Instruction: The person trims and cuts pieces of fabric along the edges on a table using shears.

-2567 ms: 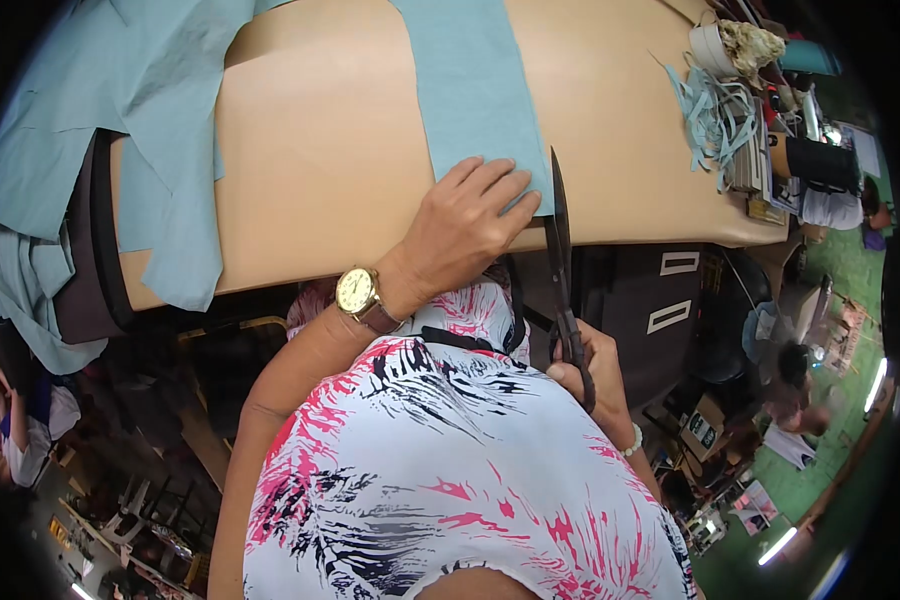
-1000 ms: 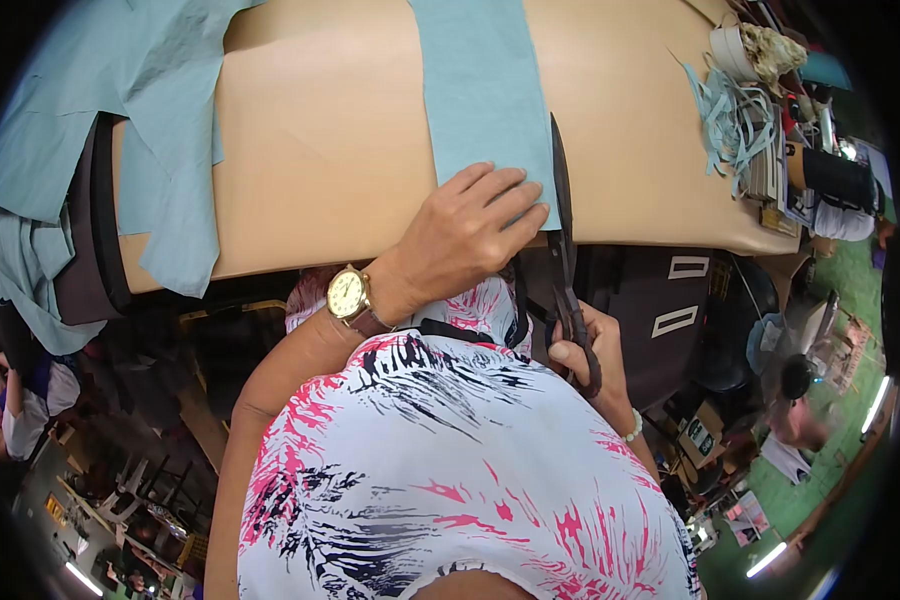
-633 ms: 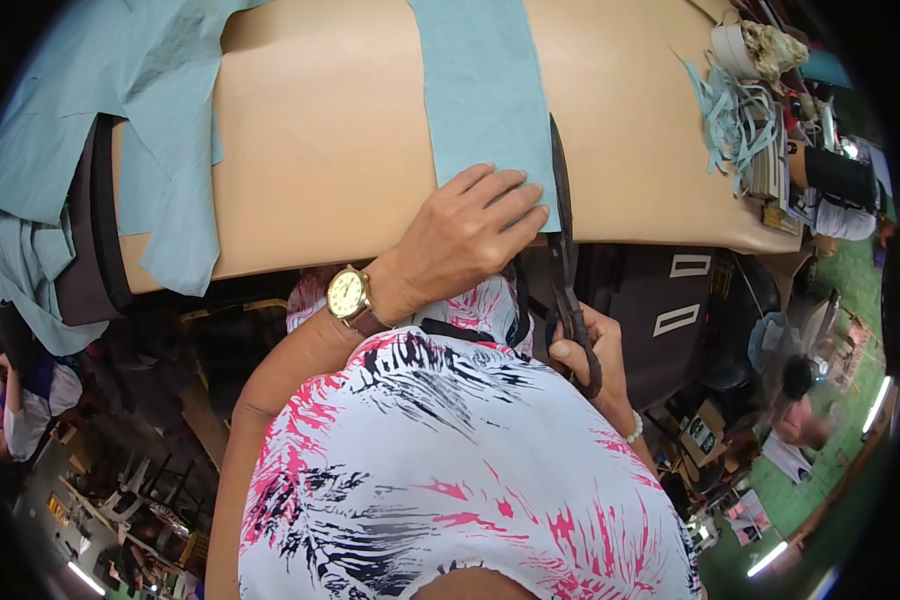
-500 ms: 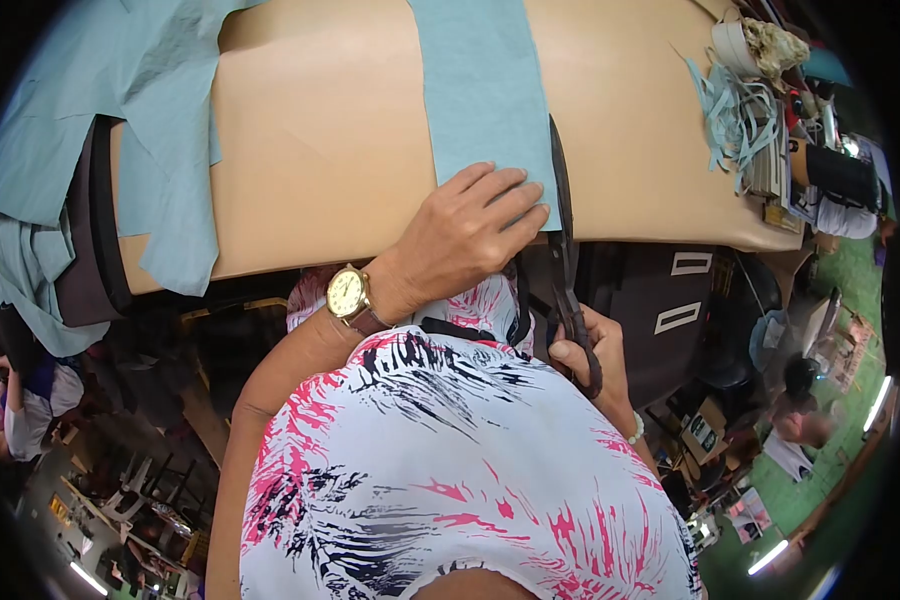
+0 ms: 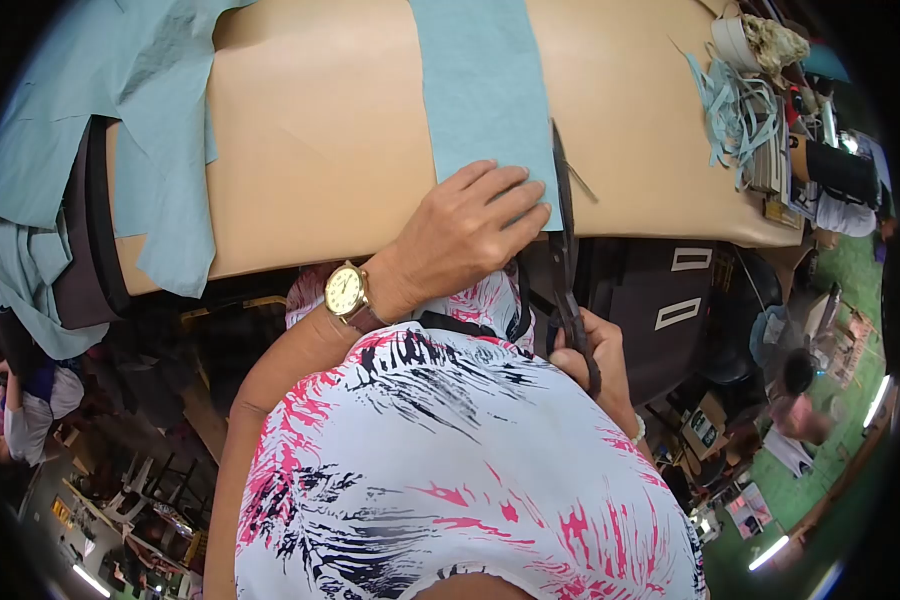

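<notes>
"How does the right hand (image 5: 602,360) sit?"
"Low, curled closed round the handles of the scissors (image 5: 560,255), blades pointing away beyond it."
"And the left hand (image 5: 475,222)?"
"Farther out, palm down, fingers loosely bent and slightly parted, resting on the near end of the blue cloth strip (image 5: 485,90); the rest extends beyond them."

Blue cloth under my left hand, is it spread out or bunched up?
Spread out: the blue cloth lies flat and smooth on the tan table, under your left hand.
</notes>
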The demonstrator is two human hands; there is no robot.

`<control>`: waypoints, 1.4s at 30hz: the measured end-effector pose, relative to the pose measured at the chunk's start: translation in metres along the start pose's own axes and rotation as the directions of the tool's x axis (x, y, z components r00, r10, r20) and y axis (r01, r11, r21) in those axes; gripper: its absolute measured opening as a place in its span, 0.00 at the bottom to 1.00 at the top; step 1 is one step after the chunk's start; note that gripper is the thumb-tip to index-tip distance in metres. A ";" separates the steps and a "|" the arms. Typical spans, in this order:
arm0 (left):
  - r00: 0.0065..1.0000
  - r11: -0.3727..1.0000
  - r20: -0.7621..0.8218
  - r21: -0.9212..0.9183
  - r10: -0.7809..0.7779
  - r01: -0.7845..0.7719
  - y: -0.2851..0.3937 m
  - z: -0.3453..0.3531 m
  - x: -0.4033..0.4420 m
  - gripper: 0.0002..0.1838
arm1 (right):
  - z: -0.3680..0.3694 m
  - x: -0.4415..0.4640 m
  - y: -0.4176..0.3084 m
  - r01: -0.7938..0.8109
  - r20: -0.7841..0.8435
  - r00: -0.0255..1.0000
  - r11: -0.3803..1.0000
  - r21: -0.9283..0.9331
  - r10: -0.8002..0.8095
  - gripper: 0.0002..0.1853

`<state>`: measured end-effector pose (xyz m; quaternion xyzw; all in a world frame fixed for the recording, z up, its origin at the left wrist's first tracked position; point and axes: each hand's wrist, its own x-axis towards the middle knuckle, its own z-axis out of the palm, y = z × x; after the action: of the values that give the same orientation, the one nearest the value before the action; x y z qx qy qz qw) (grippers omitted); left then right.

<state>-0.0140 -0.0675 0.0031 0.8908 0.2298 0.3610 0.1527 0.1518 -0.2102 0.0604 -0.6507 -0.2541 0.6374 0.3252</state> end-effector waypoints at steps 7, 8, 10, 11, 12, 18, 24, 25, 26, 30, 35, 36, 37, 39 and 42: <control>1.000 0.999 0.012 -0.033 0.012 -0.012 0.003 -0.006 -0.002 0.14 | 0.007 0.016 -0.003 0.043 0.013 0.999 0.997 0.062 -0.044 0.15; 1.000 0.999 0.014 -0.038 0.013 -0.012 0.004 -0.007 -0.003 0.15 | 0.008 0.019 -0.005 0.033 0.011 0.999 0.997 0.067 -0.034 0.15; 1.000 0.998 0.022 -0.054 0.015 -0.014 0.005 -0.008 -0.004 0.15 | 0.009 0.023 -0.008 0.039 0.012 0.999 0.998 0.057 -0.040 0.16; 1.000 0.998 0.027 -0.062 0.016 -0.015 0.005 -0.008 -0.004 0.15 | 0.009 0.025 -0.009 0.041 0.012 0.999 0.998 0.053 -0.042 0.16; 0.999 0.998 0.028 -0.063 0.018 -0.016 0.005 -0.008 -0.005 0.15 | 0.010 0.026 -0.009 0.049 0.009 0.999 0.997 0.052 -0.050 0.16; 0.999 0.997 0.029 -0.080 0.016 -0.014 0.007 -0.007 -0.006 0.15 | 0.012 0.027 -0.009 0.076 -0.006 0.997 0.996 0.057 -0.076 0.16; 0.999 0.996 0.033 -0.082 0.019 -0.016 0.007 -0.006 -0.007 0.15 | 0.012 0.024 -0.007 0.073 -0.014 0.997 0.997 0.039 -0.073 0.15; 0.999 0.996 0.031 -0.083 0.019 -0.016 0.007 -0.005 -0.007 0.15 | 0.011 0.024 -0.006 0.075 -0.015 0.997 0.996 0.040 -0.075 0.14; 0.999 0.996 0.029 -0.084 0.019 -0.016 0.007 -0.005 -0.007 0.14 | 0.011 0.024 -0.005 0.077 -0.015 0.997 0.996 0.043 -0.076 0.14; 0.999 0.996 0.025 -0.090 0.020 -0.018 0.007 -0.004 -0.008 0.15 | 0.012 0.023 -0.003 0.061 -0.022 0.998 0.997 0.053 -0.060 0.14; 0.994 0.970 0.109 -0.239 -0.016 0.042 0.006 -0.012 -0.001 0.16 | 0.014 0.020 -0.007 0.015 -0.058 0.998 1.000 0.010 -0.015 0.14; 0.992 0.964 0.121 -0.256 -0.039 0.069 0.003 -0.017 0.001 0.19 | 0.015 0.019 -0.007 -0.006 -0.074 0.997 1.000 -0.010 0.006 0.15; 0.989 0.958 0.132 -0.270 -0.058 0.092 -0.002 -0.023 0.003 0.21 | 0.016 0.018 -0.007 -0.024 -0.091 0.996 0.999 -0.027 0.022 0.15; 0.980 0.969 0.162 -0.200 -0.114 0.146 -0.011 -0.030 0.012 0.26 | 0.017 0.016 -0.010 -0.040 -0.101 0.994 0.998 -0.058 0.034 0.15; 0.958 0.981 0.214 0.010 -0.191 0.193 -0.023 -0.028 0.024 0.31 | 0.016 0.012 -0.012 -0.027 -0.082 0.996 0.994 -0.108 0.018 0.16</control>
<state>-0.0251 -0.0320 0.0259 0.8971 0.2955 0.2477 0.2158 0.1380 -0.1921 0.0620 -0.6956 -0.2677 0.5994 0.2918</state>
